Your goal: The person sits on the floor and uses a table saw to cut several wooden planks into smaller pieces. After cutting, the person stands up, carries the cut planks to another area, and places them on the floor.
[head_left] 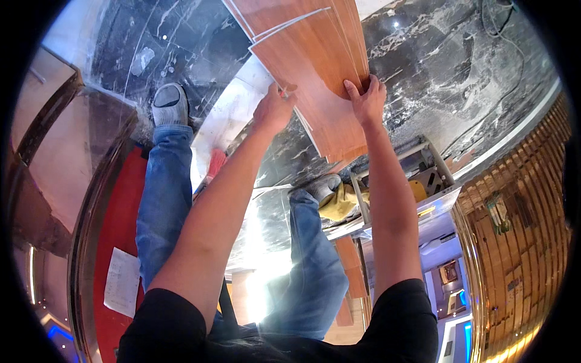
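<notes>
Smooth, glossy wood-look panels (315, 57), dusty marble-look floor (436, 78), denim trousers (162, 193)

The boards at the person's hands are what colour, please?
The boards are reddish-brown with pale edges, shown in the head view.

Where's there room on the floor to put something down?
On the dark, dusty floor between the right hand and the thin cable. Another patch lies between the left shoe and the planks, left of the white strip. It's crowded around the right shoe: a yellow cloth and a grey frame.
</notes>
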Tool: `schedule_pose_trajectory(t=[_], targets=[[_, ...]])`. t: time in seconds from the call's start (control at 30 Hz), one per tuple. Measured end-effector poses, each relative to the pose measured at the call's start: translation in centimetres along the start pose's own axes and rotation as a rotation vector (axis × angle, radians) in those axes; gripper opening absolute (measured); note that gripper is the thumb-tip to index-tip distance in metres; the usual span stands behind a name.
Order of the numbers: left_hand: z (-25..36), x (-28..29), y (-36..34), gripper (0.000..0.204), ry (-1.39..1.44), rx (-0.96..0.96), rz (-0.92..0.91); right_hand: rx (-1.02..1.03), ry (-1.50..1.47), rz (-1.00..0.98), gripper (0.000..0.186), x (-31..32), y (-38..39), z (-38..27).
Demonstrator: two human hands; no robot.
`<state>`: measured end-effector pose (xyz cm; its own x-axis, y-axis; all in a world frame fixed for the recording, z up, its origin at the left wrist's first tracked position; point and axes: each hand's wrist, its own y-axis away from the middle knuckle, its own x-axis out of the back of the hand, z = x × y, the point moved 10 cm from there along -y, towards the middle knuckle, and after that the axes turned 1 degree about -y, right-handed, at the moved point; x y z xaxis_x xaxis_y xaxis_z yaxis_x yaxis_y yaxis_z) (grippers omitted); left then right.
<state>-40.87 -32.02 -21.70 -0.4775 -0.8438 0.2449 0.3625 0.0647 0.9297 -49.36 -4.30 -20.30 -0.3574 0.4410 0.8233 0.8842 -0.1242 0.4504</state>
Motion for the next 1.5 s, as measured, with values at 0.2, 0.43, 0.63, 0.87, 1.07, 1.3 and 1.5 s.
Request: schedule_pose_trajectory(t=[0.2,0.43,0.63,0.87,1.07,1.3,1.5], targets=[[-0.2,-1.2,-0.1,0.057,0.003,0.092,0.071,-0.128,-0.094,0.086,0.07,0.8,-1.0,0.7],[0.4,-0.6,0.5,0.055,-0.17,0.061,0.188,-0.311,-0.404,-0.162,0.07,-2.7,1.8,-0.4],[0.1,-0.2,0.8,0.055,-0.043,0.118,0.083,-0.114,-0.03,0.035,0.075,-1.2,2.4,-1.6],[-1.6,-0.1,-0.2,0.064,0.279,0.083,0.262,-0.254,-0.22,-0.068,0.071,-3.2,0.5,1.0],[-4.4,-0.4,-1.2,0.064,0.338,0.053,0.205,-0.28,-0.418,-0.343,0.073,-3.7,0.6,-0.5],[-2.5,4.4,4.5,0.063,0.111,-0.068,0.106,-0.247,-0.642,-0.624,0.078,-2.9,4.0,-4.2],[3.0,12.4,13.8,0.06,-0.265,-0.181,0.011,-0.294,-0.596,-0.609,0.076,4.6,9.8,-8.0]])
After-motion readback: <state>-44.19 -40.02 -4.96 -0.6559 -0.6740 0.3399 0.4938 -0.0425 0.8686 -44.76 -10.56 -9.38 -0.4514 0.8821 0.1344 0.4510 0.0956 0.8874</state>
